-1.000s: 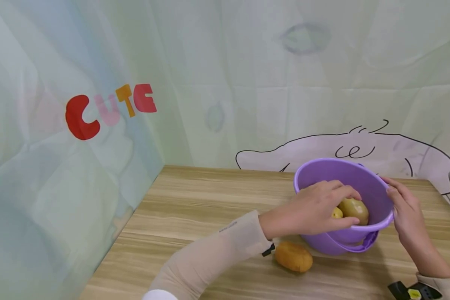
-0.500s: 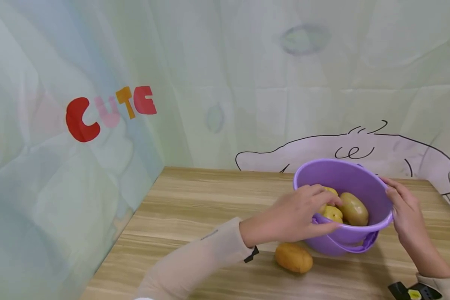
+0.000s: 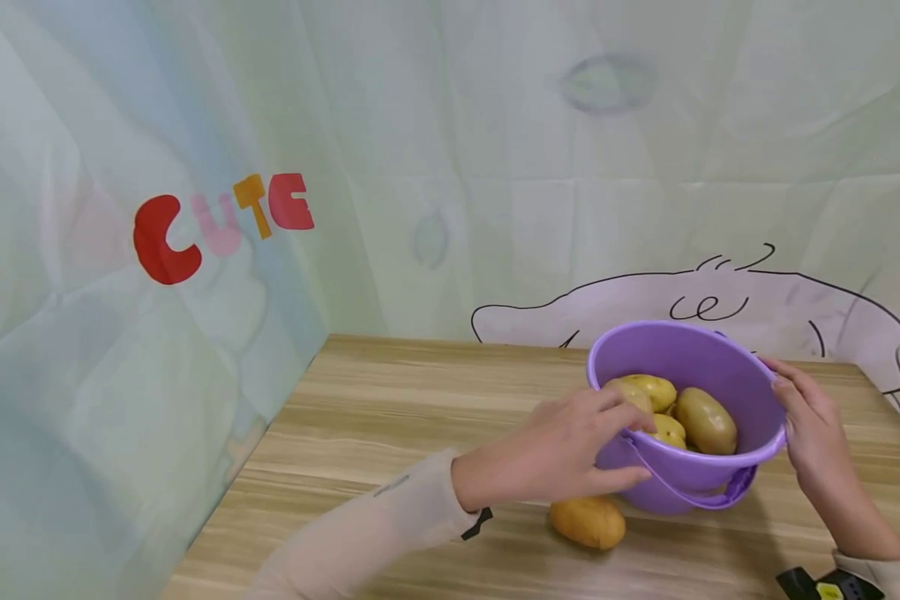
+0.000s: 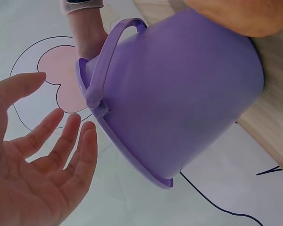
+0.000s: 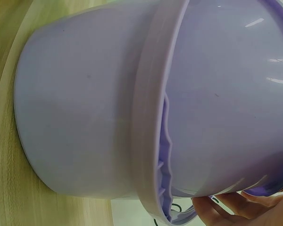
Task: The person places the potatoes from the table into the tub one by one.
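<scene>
A purple bucket (image 3: 648,492) stands tilted on the table, its mouth facing the person. Several potatoes (image 3: 707,422) lie inside it. My right hand (image 3: 817,425) holds the bucket's right rim; the right wrist view shows its fingers (image 5: 240,209) at that edge. Over the front left rim hovers my left hand (image 3: 562,446), fingers spread and bent a little. In the left wrist view the palm of that left hand (image 4: 47,174) is bare, apart from the bucket (image 4: 179,84). An orange-brown potato (image 3: 588,523) lies on the table below the left hand.
The wood-grain table (image 3: 420,392) reaches back to a printed cloth backdrop (image 3: 450,167) with a line-drawn animal and the letters CUTE. The bucket's purple handle (image 3: 708,502) hangs down over its front.
My left hand has drawn back from inside the bucket, moving left and toward the person, uncovering more potatoes. The right hand and bucket stay in place.
</scene>
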Tool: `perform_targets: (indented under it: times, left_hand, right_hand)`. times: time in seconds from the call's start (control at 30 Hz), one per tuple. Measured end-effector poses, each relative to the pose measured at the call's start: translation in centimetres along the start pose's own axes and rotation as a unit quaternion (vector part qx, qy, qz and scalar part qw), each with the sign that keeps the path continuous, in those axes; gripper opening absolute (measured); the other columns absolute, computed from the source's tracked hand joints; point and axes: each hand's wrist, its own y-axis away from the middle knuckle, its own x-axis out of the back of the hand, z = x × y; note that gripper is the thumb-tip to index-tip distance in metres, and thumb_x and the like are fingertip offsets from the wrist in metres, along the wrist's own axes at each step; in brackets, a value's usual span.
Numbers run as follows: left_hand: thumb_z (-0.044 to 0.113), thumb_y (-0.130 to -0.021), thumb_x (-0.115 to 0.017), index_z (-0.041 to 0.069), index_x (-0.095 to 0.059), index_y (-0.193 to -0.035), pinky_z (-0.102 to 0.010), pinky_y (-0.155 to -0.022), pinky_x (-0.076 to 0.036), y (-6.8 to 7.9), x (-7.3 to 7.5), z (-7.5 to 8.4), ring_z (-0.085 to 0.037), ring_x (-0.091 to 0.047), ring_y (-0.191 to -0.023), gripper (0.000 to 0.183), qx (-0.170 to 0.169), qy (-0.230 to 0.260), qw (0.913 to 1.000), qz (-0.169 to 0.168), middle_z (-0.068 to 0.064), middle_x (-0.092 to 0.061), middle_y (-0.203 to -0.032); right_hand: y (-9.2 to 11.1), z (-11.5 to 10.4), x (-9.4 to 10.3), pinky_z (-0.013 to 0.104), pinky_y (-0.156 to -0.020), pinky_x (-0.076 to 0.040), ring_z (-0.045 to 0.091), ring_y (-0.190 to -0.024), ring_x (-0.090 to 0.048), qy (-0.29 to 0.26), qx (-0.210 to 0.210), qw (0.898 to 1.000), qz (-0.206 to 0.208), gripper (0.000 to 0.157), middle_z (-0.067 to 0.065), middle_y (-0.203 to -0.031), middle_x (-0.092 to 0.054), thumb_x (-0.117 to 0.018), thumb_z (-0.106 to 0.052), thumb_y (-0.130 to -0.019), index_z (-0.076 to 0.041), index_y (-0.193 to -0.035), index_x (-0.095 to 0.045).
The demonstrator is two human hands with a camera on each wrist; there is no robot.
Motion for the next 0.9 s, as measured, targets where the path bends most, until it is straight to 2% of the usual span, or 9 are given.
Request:
perform_targets:
  times: [0.23, 0.5, 0.67, 0.9]
  left_hand:
    - [0.046, -0.088, -0.055, 0.021, -0.054, -0.117, -0.012, -0.078, -0.036, 1.1, -0.3, -0.2, 0.0, -0.044, -0.094, 0.038, 0.002, 0.004, 0.9999, -0.016, 0.01, -0.05, -0.109]
    - [0.044, -0.086, -0.059, 0.022, -0.053, -0.119, -0.011, -0.082, -0.036, 2.1, -0.6, -0.6, -0.001, -0.043, -0.1, 0.041, 0.006, 0.016, 0.9998, 0.008, 0.006, -0.047, -0.116]
    - [0.045, -0.086, -0.058, 0.021, -0.053, -0.118, -0.011, -0.08, -0.035, 2.5, -0.6, -0.8, 0.001, -0.042, -0.097, 0.04, 0.012, 0.018, 0.9998, 0.006, 0.008, -0.048, -0.113]
    - [0.045, -0.087, -0.058, 0.019, -0.054, -0.118, -0.01, -0.078, -0.036, 3.0, -1.1, -1.2, 0.0, -0.044, -0.094, 0.041, 0.027, 0.035, 0.999, -0.003, 0.006, -0.049, -0.111]
  right_hand:
    - [0.0, 0.0, 0.0, 0.01, -0.069, -0.045, 0.0, -0.088, -0.057, -0.009, 0.002, 1.0, -0.001, 0.032, -0.011, -0.106, -0.059, -0.041, -0.013, -0.098, -0.003, -0.126, -0.053]
    - [0.0, 0.0, 0.0, 0.01, -0.069, -0.045, -0.001, -0.088, -0.057, -0.004, -0.001, 1.0, 0.001, 0.033, -0.012, -0.106, -0.06, -0.041, -0.013, -0.098, -0.003, -0.127, -0.053]
    - [0.0, 0.1, 0.0, 0.01, -0.07, -0.045, 0.0, -0.089, -0.058, -0.021, 0.004, 1.0, 0.001, 0.033, -0.011, -0.106, -0.06, -0.041, -0.011, -0.098, -0.002, -0.127, -0.053]
    - [0.0, 0.1, 0.0, 0.009, -0.071, -0.044, -0.001, -0.091, -0.056, 0.009, -0.001, 1.0, 0.0, 0.033, -0.012, -0.108, -0.058, -0.041, -0.013, -0.098, -0.003, -0.128, -0.052]
